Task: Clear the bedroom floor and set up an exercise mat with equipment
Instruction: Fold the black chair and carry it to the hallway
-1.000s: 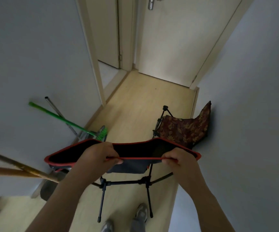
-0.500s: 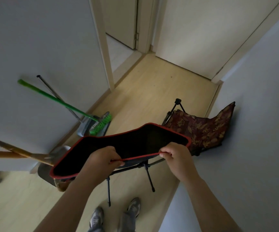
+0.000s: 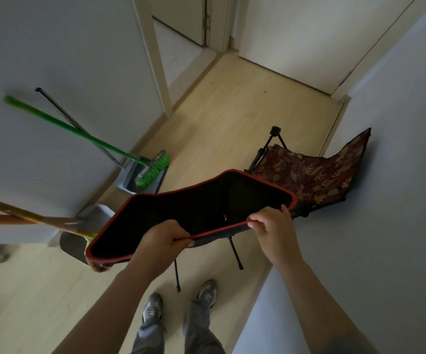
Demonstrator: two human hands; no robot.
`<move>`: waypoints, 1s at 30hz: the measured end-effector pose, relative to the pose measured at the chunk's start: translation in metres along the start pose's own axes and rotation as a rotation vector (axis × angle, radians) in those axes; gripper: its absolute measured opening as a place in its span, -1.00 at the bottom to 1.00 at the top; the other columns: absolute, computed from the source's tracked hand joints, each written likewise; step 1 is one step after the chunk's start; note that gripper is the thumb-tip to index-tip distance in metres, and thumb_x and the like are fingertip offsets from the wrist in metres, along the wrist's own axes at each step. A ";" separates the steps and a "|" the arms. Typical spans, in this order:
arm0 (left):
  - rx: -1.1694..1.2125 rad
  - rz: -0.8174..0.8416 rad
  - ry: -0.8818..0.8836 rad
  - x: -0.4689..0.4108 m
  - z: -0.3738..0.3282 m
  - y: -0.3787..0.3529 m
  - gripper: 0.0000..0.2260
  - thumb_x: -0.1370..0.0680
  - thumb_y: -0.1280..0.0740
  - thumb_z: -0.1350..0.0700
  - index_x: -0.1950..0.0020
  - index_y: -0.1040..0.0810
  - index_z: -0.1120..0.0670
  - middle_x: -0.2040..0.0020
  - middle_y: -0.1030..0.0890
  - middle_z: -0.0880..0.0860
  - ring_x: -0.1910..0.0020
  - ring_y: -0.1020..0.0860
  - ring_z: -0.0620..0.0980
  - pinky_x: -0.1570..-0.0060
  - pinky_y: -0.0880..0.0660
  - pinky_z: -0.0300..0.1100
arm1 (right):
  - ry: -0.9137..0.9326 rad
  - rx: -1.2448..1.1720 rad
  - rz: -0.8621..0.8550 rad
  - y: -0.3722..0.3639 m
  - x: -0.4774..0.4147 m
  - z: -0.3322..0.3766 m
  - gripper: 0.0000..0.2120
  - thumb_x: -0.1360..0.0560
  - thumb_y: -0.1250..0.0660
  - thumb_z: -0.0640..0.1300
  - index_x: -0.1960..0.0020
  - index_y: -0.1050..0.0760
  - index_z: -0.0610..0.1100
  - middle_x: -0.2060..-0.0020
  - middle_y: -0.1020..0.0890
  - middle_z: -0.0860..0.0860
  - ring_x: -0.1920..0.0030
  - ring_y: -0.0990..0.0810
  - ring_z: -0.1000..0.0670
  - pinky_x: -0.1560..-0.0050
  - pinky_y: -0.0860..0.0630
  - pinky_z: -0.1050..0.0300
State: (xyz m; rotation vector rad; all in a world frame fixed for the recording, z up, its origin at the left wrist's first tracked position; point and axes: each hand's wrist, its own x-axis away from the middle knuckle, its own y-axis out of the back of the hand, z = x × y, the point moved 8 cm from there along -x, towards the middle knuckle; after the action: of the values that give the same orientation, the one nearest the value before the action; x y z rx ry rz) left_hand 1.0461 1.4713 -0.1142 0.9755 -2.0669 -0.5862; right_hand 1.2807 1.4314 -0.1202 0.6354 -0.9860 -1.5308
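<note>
Both hands hold the chair [image 3: 199,208] by its near red hem: my left hand [image 3: 164,237] is curled over it, and my right hand [image 3: 273,227] pinches it a little further along. The seat spreads ahead of my hands with the legs below; I can't tell whether they touch the floor. I judge this step to be parking it by the leaf chair [image 3: 309,175], just beyond my right hand against the wall [image 3: 385,213]. I'd keep the hem level and lead with the right, so the far corner beyond my left hand stays off the wooden handles [image 3: 28,218] and broom [image 3: 79,134].
</note>
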 end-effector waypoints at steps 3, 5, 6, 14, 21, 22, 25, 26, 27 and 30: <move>-0.039 -0.011 -0.004 0.010 0.011 0.003 -0.91 -0.52 -0.35 0.10 0.05 -0.65 -0.04 0.11 -0.53 -0.11 0.11 -0.50 -0.18 0.04 -0.48 -0.24 | -0.025 0.015 -0.013 -0.002 0.001 0.000 -0.92 -0.49 -0.40 -0.18 0.07 -0.65 -0.04 0.18 -0.62 0.10 0.09 -0.58 0.06 -0.48 -0.07 -0.07; -0.082 -0.006 0.039 0.021 0.031 0.011 -0.91 -0.52 -0.36 0.09 0.09 -0.63 -0.08 0.12 -0.54 -0.14 0.13 -0.50 -0.20 0.06 -0.47 -0.28 | -0.044 0.016 -0.018 -0.003 0.003 0.000 -0.92 -0.50 -0.40 -0.18 0.06 -0.65 -0.04 0.16 -0.63 0.09 0.07 -0.59 0.05 -0.49 -0.04 -0.06; -0.087 -0.004 0.063 0.027 0.043 0.015 -0.92 -0.51 -0.38 0.08 0.11 -0.62 -0.11 0.13 -0.54 -0.15 0.13 -0.50 -0.21 0.07 -0.46 -0.29 | -0.047 0.014 -0.022 -0.003 0.004 -0.001 -0.92 -0.50 -0.39 -0.18 0.05 -0.65 -0.04 0.16 -0.63 0.08 0.06 -0.59 0.04 -0.49 -0.03 -0.06; -0.071 -0.031 0.062 0.046 0.090 0.033 -0.95 -0.48 -0.42 0.06 0.16 -0.65 -0.09 0.19 -0.55 -0.14 0.16 -0.52 -0.18 0.13 -0.48 -0.19 | -0.139 0.038 -0.069 -0.008 0.013 0.003 -0.85 -0.47 -0.42 -0.20 -0.04 -0.62 -0.09 0.06 -0.63 0.02 -0.06 -0.57 -0.02 -0.37 -0.35 -0.13; -0.019 -0.079 0.001 0.045 0.089 0.034 -0.85 -0.50 -0.40 0.07 0.23 -0.54 -0.16 0.22 -0.55 -0.15 0.21 -0.52 -0.17 0.18 -0.48 -0.26 | -0.590 -0.332 -0.276 -0.029 0.081 0.040 -0.76 -0.48 -0.39 -0.05 -0.02 -0.48 -0.20 0.11 -0.52 -0.04 0.15 -0.46 0.10 0.09 -0.42 0.19; -0.027 -0.074 -0.013 0.046 0.088 0.034 -0.86 -0.50 -0.40 0.06 0.22 -0.55 -0.16 0.22 -0.54 -0.15 0.21 -0.52 -0.18 0.17 -0.48 -0.26 | -0.662 -0.452 -0.183 -0.049 0.087 0.047 -0.76 -0.50 -0.34 0.01 0.11 -0.45 -0.17 0.26 -0.49 -0.02 0.30 -0.43 0.11 0.24 -0.40 0.26; -0.035 -0.056 -0.054 0.049 0.087 0.033 -0.93 -0.51 -0.38 0.05 0.15 -0.64 -0.07 0.20 -0.54 -0.15 0.19 -0.52 -0.17 0.12 -0.49 -0.26 | -0.744 -0.554 0.052 -0.096 0.098 0.071 -0.66 -0.56 -0.23 0.15 0.03 -0.42 -0.16 0.33 -0.51 0.02 0.37 -0.47 0.13 0.47 -0.32 0.39; -0.035 -0.048 -0.070 0.051 0.088 0.032 -0.93 -0.51 -0.37 0.05 0.13 -0.65 -0.05 0.19 -0.54 -0.15 0.18 -0.52 -0.18 0.11 -0.50 -0.25 | -0.760 -0.561 0.063 -0.104 0.098 0.075 -0.58 -0.55 -0.21 0.20 -0.10 -0.43 -0.16 0.24 -0.58 -0.01 0.29 -0.55 0.10 0.42 -0.34 0.39; -0.039 -0.041 -0.090 0.053 0.088 0.031 -0.93 -0.51 -0.37 0.04 0.12 -0.66 -0.04 0.18 -0.54 -0.15 0.18 -0.52 -0.19 0.10 -0.50 -0.25 | -0.775 -0.580 0.060 -0.110 0.096 0.080 -0.47 -0.52 -0.20 0.27 -0.19 -0.41 -0.17 0.16 -0.62 -0.04 0.22 -0.61 0.06 0.37 -0.42 0.33; -0.056 0.007 -0.152 0.059 0.090 0.022 -0.90 -0.52 -0.36 0.00 0.08 -0.66 -0.03 0.14 -0.55 -0.12 0.15 -0.52 -0.18 0.08 -0.50 -0.22 | -0.827 -0.701 0.027 -0.126 0.094 0.087 -0.32 -0.41 -0.26 0.33 -0.20 -0.43 -0.24 0.14 -0.66 -0.09 0.20 -0.68 -0.01 0.19 -0.66 0.06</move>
State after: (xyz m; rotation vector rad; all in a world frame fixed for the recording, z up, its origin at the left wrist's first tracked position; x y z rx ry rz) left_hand 0.9404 1.4450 -0.1281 0.9155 -2.1731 -0.7307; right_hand 1.1236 1.3605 -0.1727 -0.5515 -0.9270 -1.9990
